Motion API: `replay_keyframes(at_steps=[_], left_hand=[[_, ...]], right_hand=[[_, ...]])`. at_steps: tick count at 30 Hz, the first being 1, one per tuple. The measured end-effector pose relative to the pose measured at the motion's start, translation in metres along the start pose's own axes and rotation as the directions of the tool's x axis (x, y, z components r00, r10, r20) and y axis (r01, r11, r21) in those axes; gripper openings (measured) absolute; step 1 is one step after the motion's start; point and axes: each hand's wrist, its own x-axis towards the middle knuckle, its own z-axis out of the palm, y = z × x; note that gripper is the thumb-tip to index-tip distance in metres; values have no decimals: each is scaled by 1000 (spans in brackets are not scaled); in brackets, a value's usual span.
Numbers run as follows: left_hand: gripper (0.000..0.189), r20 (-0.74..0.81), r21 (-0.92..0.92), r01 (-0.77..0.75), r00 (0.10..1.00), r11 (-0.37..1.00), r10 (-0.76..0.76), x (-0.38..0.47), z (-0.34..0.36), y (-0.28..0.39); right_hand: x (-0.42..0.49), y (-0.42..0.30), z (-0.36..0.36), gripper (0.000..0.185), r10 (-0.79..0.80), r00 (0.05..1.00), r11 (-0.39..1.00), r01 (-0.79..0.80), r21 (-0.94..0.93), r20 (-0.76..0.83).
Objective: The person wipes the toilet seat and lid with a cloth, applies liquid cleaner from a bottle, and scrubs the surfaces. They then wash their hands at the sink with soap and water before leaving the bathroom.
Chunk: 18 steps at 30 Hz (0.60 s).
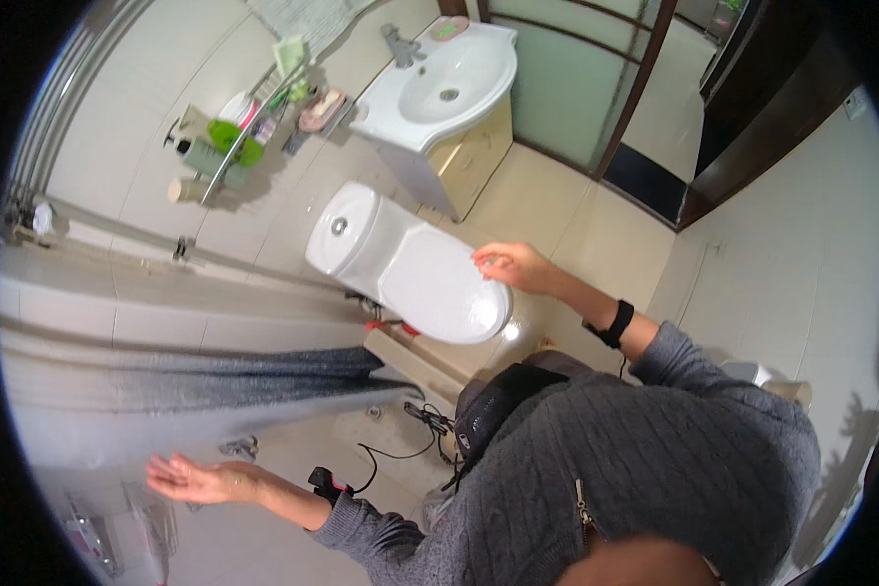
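My left hand (199,480) is held out palm up in front of the hanging shower curtain (190,388), fingers extended and nothing in it. A wall fitting of grey metal (240,447) shows just behind its wrist. My right hand (516,268) hovers over the front end of the white toilet's lid (439,282), fingers loosely curled and apart, with no object visible in it. Whether its fingertips touch the lid cannot be told. Both wrists wear black straps, and a black cable (403,455) runs from the left one to a coil near my waist.
The washbasin (454,88) on its cabinet (476,157) stands beyond the toilet. A wall rack (227,165) carries several bottles beside a soap dish (322,110). Frosted-glass door panels (568,95) adjoin a doorway. A low ledge (414,370) edges the shower area.
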Motion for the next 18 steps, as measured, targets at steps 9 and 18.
replay_keyframes(at_steps=[9,18], left_hand=[[44,653,-55,357,719,932,-237,-197,239,-64],[71,974,144,306,-211,941,-81,-398,402,-92]], right_hand=[[-11,10,-114,26,22,985,999,-26,-26,-170],[115,-15,-239,27,1,1000,929,-11,-370,-27]])
